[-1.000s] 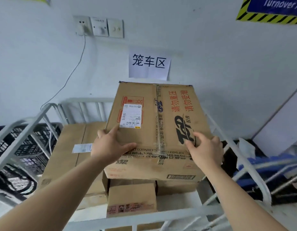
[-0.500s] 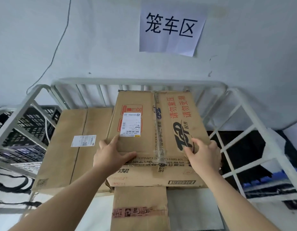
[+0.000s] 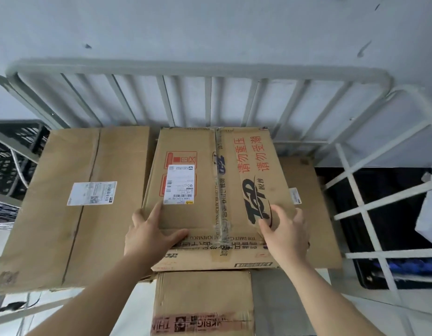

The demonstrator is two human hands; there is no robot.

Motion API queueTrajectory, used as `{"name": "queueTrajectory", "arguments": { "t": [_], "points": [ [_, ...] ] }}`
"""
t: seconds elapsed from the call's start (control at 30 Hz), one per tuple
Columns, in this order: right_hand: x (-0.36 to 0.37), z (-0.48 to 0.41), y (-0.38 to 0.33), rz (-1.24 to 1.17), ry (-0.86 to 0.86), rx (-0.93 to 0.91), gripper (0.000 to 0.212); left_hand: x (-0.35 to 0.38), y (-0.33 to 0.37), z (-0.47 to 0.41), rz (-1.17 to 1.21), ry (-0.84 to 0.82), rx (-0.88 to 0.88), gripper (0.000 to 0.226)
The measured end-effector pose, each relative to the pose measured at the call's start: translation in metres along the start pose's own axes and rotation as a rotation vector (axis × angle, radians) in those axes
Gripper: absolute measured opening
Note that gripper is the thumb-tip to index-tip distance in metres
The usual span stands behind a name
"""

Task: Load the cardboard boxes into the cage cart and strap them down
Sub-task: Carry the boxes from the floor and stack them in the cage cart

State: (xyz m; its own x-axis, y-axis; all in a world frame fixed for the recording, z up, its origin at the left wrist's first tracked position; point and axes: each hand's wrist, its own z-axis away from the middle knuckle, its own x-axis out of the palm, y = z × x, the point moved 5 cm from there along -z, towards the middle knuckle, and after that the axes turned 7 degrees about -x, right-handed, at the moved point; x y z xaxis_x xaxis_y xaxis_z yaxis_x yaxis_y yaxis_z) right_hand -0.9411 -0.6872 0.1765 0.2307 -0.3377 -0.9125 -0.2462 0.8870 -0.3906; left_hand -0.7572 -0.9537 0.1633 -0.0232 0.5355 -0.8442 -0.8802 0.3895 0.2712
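Observation:
A cardboard box printed "TOP" [image 3: 205,151] with red characters and a white label lies inside the grey cage cart [image 3: 198,69], on top of other boxes. My left hand [image 3: 149,236] grips its near left corner, thumb along the front edge. My right hand [image 3: 286,235] grips its near right corner. A large plain box with a white label [image 3: 71,214] lies to its left at about the same height. A lower box [image 3: 314,214] shows under its right side. A smaller taped box [image 3: 202,301] sits below the near edge.
The cart's barred back wall stands against a pale wall. Its right side frame [image 3: 360,204] has white crossbars with dark goods behind. A black plastic crate [image 3: 11,156] sits outside the left rail. A white bag [image 3: 430,209] hangs at far right.
The "TOP" box has come down from above the cart and forward onto the stack inside it. Both hands stay on its near corners. My view has tilted down and moved closer.

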Motion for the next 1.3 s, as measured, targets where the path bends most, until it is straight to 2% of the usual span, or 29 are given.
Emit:
{"name": "queueTrajectory", "arguments": {
  "t": [0.37,0.7,0.83,0.93,1.0,1.1,1.3],
  "points": [
    [0.106,-0.015,0.012,0.020,-0.082,-0.020,0.061,0.065,-0.038,-0.051,-0.054,-0.066,-0.058,0.116],
    [0.149,0.002,0.022,0.133,-0.224,-0.022,0.082,0.104,-0.050,-0.063,-0.248,-0.122,-0.090,0.120],
    [0.154,0.004,0.021,0.153,-0.236,-0.023,0.082,0.108,-0.052,-0.065,-0.313,-0.151,-0.106,0.119],
    [0.150,0.006,0.020,0.180,-0.281,-0.023,0.076,0.104,-0.045,-0.060,-0.423,-0.107,-0.065,0.109],
    [0.141,0.008,0.015,0.190,-0.292,-0.062,0.063,0.094,-0.035,-0.052,-0.483,-0.018,0.050,0.093],
    [0.122,0.011,-0.003,0.137,-0.267,-0.229,0.040,0.075,-0.017,-0.036,-0.474,0.054,0.197,0.067],
    [0.047,0.023,-0.037,0.051,-0.160,-0.419,0.027,0.021,0.032,0.014,-0.407,0.125,0.322,0.041]
  ]
}}
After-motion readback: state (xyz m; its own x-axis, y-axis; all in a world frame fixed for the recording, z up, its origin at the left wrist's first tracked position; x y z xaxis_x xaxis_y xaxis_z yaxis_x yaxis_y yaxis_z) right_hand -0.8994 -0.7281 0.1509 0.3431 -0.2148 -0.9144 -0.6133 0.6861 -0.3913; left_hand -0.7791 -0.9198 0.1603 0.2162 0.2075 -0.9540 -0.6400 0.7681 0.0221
